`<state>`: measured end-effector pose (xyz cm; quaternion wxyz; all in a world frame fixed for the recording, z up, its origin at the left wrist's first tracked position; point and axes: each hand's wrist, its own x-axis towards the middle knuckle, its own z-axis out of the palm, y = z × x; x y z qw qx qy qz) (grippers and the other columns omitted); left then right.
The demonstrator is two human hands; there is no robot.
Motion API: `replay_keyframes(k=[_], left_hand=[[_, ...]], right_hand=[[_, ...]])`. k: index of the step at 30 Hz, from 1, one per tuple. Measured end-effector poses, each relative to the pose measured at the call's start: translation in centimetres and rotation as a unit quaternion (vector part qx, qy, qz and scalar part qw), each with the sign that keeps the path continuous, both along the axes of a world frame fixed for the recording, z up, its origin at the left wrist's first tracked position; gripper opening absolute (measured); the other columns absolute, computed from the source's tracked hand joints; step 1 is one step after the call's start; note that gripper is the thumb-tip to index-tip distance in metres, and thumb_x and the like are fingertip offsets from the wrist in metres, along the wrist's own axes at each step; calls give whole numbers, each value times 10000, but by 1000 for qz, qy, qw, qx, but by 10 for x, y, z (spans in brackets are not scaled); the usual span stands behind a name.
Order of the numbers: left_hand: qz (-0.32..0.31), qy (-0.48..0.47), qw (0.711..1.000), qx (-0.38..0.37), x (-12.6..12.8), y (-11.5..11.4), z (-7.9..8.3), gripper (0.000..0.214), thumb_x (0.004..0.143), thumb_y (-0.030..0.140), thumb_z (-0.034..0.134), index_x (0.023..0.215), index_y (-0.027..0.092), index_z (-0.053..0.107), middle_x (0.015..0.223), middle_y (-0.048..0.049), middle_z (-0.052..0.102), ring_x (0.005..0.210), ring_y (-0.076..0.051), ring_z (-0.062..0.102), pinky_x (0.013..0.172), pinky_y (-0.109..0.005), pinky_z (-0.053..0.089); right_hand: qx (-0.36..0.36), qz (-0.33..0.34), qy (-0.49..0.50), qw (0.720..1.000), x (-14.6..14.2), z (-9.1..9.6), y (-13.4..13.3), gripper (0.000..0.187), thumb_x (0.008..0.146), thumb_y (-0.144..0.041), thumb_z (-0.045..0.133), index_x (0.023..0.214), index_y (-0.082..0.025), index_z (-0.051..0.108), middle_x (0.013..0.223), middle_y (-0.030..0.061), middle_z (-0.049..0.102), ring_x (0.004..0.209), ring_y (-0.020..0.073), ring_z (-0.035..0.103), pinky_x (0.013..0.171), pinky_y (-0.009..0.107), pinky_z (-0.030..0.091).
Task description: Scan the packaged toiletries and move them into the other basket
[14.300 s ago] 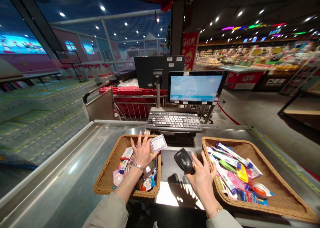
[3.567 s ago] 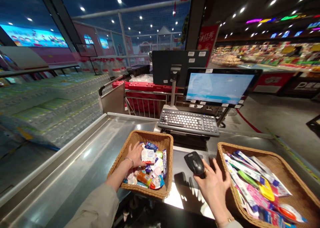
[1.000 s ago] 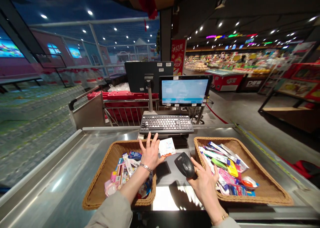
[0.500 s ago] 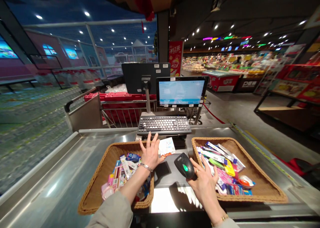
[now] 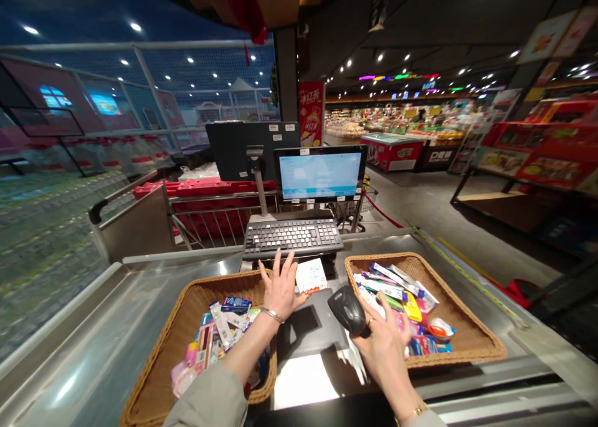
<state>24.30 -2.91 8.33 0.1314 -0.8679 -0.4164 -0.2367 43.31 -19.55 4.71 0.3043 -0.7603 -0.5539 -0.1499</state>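
My left hand holds a small flat white-and-orange box by its edge, fingers stretched up and thumb beneath. Part of that box is behind the fingers. A black handheld barcode scanner is gripped in my right hand, its head pointing towards the box. Under my left forearm stands a wicker basket with several small packaged goods inside. To the right, beside my right hand, another wicker basket holds several toothbrush packs and other small packets.
A keyboard and a lit screen stand behind the hands on the metal counter. A second monitor faces away. Beyond are a metal cart rail, a red chest freezer and store shelves.
The view has turned slightly right, so the counter and baskets sit further left in it. The scanner's green light no longer shows. Both hands keep their holds.
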Motion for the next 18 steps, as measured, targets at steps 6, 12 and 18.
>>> replay_keyframes(k=[6, 12, 18], left_hand=[[-30, 1, 1000, 5, 20, 0, 1, 724, 703, 571, 667, 1309, 193, 548, 1532, -142, 360, 1464, -403, 131, 1103, -724, -111], [-53, 1, 999, 5, 39, -1, 3, 690, 715, 567, 658, 1295, 205, 563, 1535, -134, 357, 1463, -399, 140, 1105, -711, -127], [-84, 1, 996, -4, 60, -2, 4, 716, 711, 591, 655, 1301, 197, 556, 1532, -147, 361, 1458, -402, 156, 1100, -711, -127]], right_hand=[[7, -44, -13, 999, 12, 1, -10, 261, 739, -310, 585, 969, -320, 709, 1195, -15, 680, 1343, 329, 368, 1071, 591, 114], [-7, -98, -2, 995, 24, 1, -18, 298, 761, -344, 577, 1029, -302, 702, 1195, 16, 680, 1333, 325, 389, 1081, 585, 112], [3, -139, 8, 990, 34, 4, -25, 298, 772, -383, 569, 1016, -285, 708, 1161, 42, 693, 1302, 317, 421, 1080, 575, 128]])
